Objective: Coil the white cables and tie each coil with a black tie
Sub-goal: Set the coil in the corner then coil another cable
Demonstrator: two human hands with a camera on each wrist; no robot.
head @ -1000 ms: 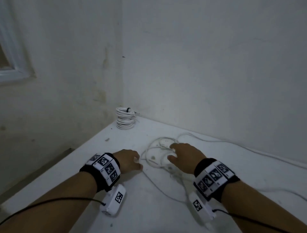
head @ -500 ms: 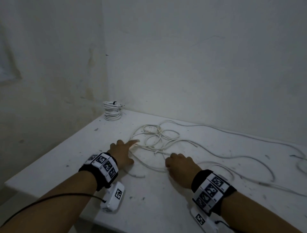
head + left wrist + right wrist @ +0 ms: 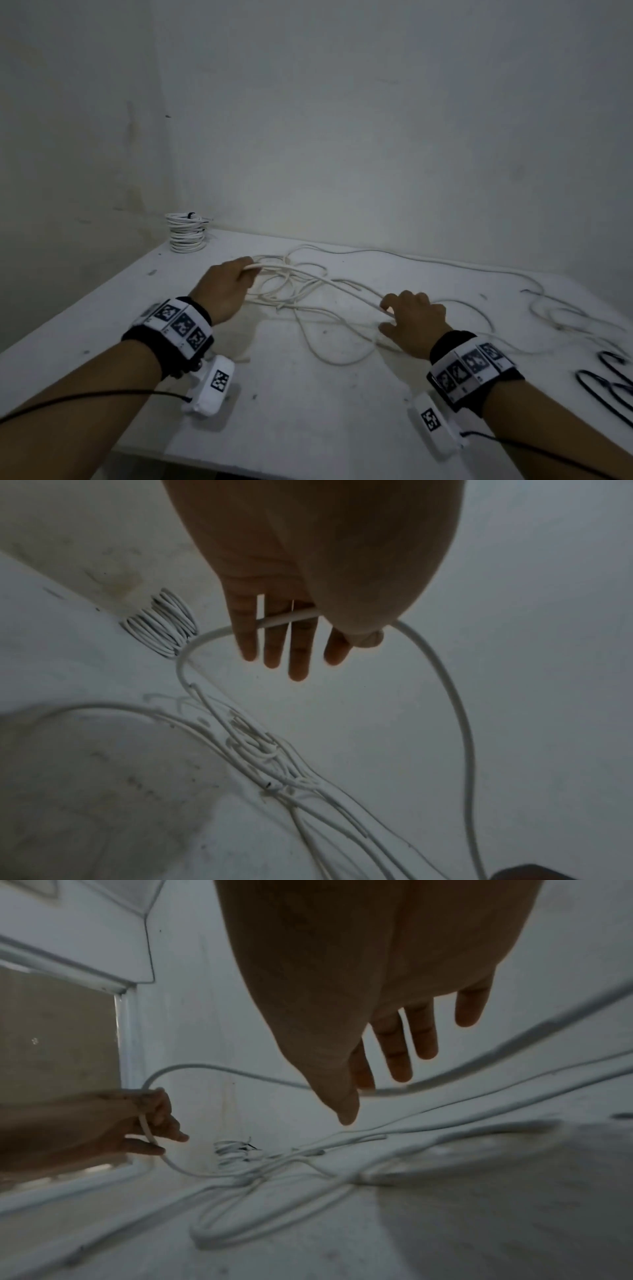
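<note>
With the left hand (image 3: pixel 228 287) pinching the white cable (image 3: pixel 310 275) and the right hand (image 3: pixel 412 317) loosely gripping it further along, feed even loops leftward, clear of the tangle.

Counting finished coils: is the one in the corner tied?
Tied, apparently: the corner coil sits in stacked loops with a black tie on top.

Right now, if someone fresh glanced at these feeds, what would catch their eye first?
Probably the loose white cable sprawled in tangled loops across the table, with the left hand gripping one strand and the right hand pinching another. Next, the stack of tied coils in the far left corner, and the black ties at the right edge.
</note>
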